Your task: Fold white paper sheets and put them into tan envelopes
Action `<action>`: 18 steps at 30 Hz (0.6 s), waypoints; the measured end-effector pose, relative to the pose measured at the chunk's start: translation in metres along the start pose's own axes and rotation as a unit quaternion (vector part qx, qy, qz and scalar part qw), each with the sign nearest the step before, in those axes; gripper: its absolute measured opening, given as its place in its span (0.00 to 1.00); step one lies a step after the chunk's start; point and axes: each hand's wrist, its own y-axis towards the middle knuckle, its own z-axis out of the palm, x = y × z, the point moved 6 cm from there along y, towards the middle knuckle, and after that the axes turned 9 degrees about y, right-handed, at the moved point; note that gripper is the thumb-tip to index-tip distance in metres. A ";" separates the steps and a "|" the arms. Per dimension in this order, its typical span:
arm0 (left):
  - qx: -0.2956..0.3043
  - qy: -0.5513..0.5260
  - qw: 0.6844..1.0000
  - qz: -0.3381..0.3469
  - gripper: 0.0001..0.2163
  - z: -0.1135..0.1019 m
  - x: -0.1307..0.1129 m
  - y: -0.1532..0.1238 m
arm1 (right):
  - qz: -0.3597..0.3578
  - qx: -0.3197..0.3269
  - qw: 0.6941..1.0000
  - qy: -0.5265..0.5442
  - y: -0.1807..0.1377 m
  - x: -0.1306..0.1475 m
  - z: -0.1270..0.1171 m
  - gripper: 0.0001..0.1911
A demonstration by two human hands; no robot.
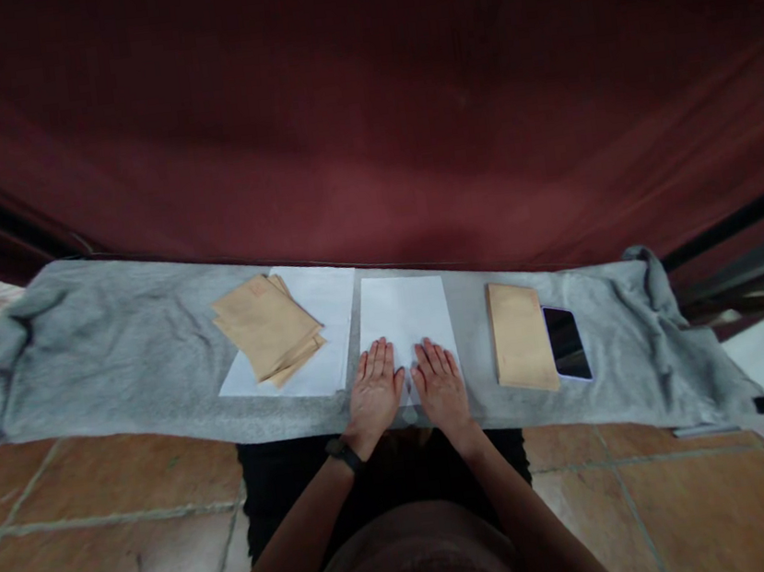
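Note:
A sheet of white paper (404, 306) lies in front of me on a grey cloth. Flat on its lower left part rests my left hand (376, 393), fingers stretched out, a dark band around the wrist. My right hand (441, 385) lies flat on the lower right part, its fingers also extended. Neither hand grips anything. To the left, several brown envelopes (268, 323) are fanned over a stack of white paper (328, 297). A neat stack of brown envelopes (520, 339) sits to the right of my right hand.
Beside the right-hand stack lies a phone (567, 344) with a dark screen. The grey cloth (126, 354) covers a narrow surface, rumpled at both ends. A dark red upright surface (364, 140) rises directly behind it. Tiled floor (129, 558) shows below.

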 end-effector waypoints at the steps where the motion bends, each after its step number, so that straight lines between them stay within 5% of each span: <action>1: -0.001 0.001 1.000 -0.004 0.27 0.000 0.001 0.000 | 0.004 -0.002 1.000 -0.002 0.000 -0.001 0.000 0.26; 18: -0.046 -0.011 0.994 -0.097 0.30 0.003 0.007 -0.005 | 0.085 -0.065 0.994 -0.026 -0.005 -0.016 -0.006 0.31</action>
